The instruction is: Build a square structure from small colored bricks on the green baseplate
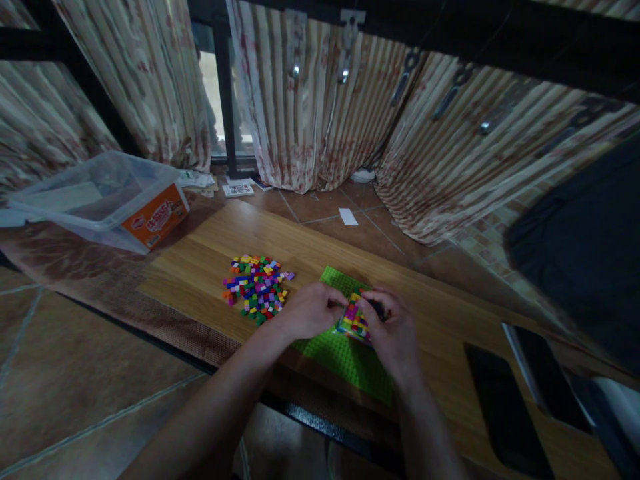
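A green studded baseplate (345,365) lies on the wooden board below my hands. On it sits a low, multicoloured build of small toy bricks (356,319), mostly yellow, red and pink on top. My left hand (316,311) reaches in from the left, thumb and forefinger drawn together at the build's left edge; whatever is between them is too small to make out. My right hand (396,333) curls round the build's right side, its fingers covering that end. Left of the plate, a heap of loose toy bricks (257,287) in many colours is spread out.
A clear plastic bin (107,213) with an orange label stands at the far left. Two dark flat objects, a near slab (505,407) and a phone-like one (553,377), lie at the right. Patterned curtains (310,107) hang behind the wooden board (200,263).
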Tool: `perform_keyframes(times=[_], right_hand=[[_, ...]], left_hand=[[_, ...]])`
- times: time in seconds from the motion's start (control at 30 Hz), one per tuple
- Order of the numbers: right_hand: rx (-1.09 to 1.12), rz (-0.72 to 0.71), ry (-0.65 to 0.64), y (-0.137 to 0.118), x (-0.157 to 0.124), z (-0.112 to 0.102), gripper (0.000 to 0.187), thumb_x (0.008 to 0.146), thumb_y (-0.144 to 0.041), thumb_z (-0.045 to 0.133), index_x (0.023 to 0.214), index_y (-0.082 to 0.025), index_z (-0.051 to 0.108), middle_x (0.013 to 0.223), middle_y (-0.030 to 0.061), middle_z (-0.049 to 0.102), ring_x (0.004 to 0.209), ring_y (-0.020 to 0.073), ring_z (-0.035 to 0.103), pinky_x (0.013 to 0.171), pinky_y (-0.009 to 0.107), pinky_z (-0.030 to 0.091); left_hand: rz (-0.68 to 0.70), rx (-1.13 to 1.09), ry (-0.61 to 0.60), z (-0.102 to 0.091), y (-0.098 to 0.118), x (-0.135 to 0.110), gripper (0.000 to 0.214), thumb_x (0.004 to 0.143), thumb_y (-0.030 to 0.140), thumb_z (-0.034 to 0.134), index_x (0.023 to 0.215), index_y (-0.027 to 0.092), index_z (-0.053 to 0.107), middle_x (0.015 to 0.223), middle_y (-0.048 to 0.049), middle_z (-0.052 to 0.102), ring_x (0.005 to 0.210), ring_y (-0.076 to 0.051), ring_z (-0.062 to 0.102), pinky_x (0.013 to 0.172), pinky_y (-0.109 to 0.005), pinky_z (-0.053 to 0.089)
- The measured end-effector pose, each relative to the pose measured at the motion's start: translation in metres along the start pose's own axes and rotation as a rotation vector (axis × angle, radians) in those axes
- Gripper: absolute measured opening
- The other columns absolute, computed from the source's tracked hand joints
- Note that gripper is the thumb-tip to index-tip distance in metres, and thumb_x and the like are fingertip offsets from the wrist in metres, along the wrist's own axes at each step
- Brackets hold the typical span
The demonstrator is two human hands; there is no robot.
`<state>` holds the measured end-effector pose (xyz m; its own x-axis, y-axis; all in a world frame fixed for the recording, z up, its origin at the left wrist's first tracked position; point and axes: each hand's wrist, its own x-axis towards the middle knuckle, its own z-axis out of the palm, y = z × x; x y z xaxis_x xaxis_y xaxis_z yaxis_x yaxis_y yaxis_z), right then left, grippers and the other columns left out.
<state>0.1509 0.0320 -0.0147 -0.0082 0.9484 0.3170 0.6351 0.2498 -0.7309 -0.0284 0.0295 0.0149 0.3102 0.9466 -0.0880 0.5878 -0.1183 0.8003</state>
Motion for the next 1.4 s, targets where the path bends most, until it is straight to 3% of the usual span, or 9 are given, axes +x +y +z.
perform_keyframes(times=[0.3, 0.73, 0.9, 1.07, 1.23, 1.4], right_hand=[[-0.048, 0.045, -0.042, 0.002, 0.001, 0.007, 0.027, 0.076, -0.043, 0.067, 0.093, -0.022, 0.071, 0.104, 0.0098, 0.069, 0.103, 0.0286, 0.058, 0.096, 0.048, 0.039], [0.016, 0.108, -0.099, -0.001, 0.005, 0.009, 0.021, 0.074, -0.039, 0.066, 0.088, -0.024, 0.071, 0.095, 0.0065, 0.071, 0.097, 0.0273, 0.061, 0.090, 0.045, 0.043], [0.080, 0.104, -0.091, 0.003, 0.005, 0.007, 0.023, 0.073, -0.042, 0.068, 0.088, -0.025, 0.072, 0.098, 0.0058, 0.071, 0.097, 0.0263, 0.061, 0.089, 0.044, 0.044], [0.259, 0.213, -0.022, 0.009, 0.001, 0.002, 0.032, 0.080, -0.049, 0.062, 0.093, -0.022, 0.073, 0.097, 0.0064, 0.073, 0.092, 0.0244, 0.065, 0.085, 0.040, 0.047], [0.266, 0.269, 0.028, 0.011, 0.001, 0.000, 0.030, 0.080, -0.047, 0.061, 0.090, -0.021, 0.074, 0.095, 0.0063, 0.073, 0.091, 0.0239, 0.065, 0.085, 0.039, 0.047], [0.244, 0.261, 0.035, 0.006, 0.002, 0.000, 0.028, 0.080, -0.042, 0.060, 0.087, -0.020, 0.074, 0.092, 0.0063, 0.073, 0.088, 0.0226, 0.065, 0.082, 0.036, 0.047]], left_hand=[[0.023, 0.029, -0.014, 0.001, -0.001, 0.001, 0.033, 0.079, 0.020, 0.049, 0.097, 0.020, 0.077, 0.068, 0.0012, 0.069, 0.061, -0.013, 0.057, 0.057, -0.022, 0.041], [0.066, 0.010, -0.022, 0.005, -0.005, 0.001, 0.030, 0.080, 0.018, 0.047, 0.088, 0.019, 0.076, 0.072, 0.0016, 0.071, 0.065, -0.013, 0.060, 0.061, -0.022, 0.043], [0.060, -0.049, 0.018, 0.004, -0.011, 0.003, 0.025, 0.080, 0.017, 0.050, 0.087, 0.018, 0.074, 0.078, 0.0009, 0.073, 0.072, -0.014, 0.064, 0.065, -0.022, 0.046], [0.072, -0.149, 0.073, 0.004, -0.019, 0.006, 0.017, 0.077, 0.014, 0.056, 0.085, 0.015, 0.071, 0.079, -0.0009, 0.073, 0.072, -0.014, 0.064, 0.066, -0.022, 0.047], [0.106, -0.204, 0.066, 0.006, -0.021, 0.008, 0.012, 0.078, 0.015, 0.057, 0.081, 0.015, 0.068, 0.071, 0.0006, 0.068, 0.065, -0.012, 0.059, 0.061, -0.021, 0.045], [0.115, -0.190, 0.042, 0.004, -0.018, 0.005, 0.016, 0.081, 0.019, 0.056, 0.085, 0.016, 0.072, 0.076, 0.0002, 0.070, 0.069, -0.012, 0.061, 0.063, -0.022, 0.045]])
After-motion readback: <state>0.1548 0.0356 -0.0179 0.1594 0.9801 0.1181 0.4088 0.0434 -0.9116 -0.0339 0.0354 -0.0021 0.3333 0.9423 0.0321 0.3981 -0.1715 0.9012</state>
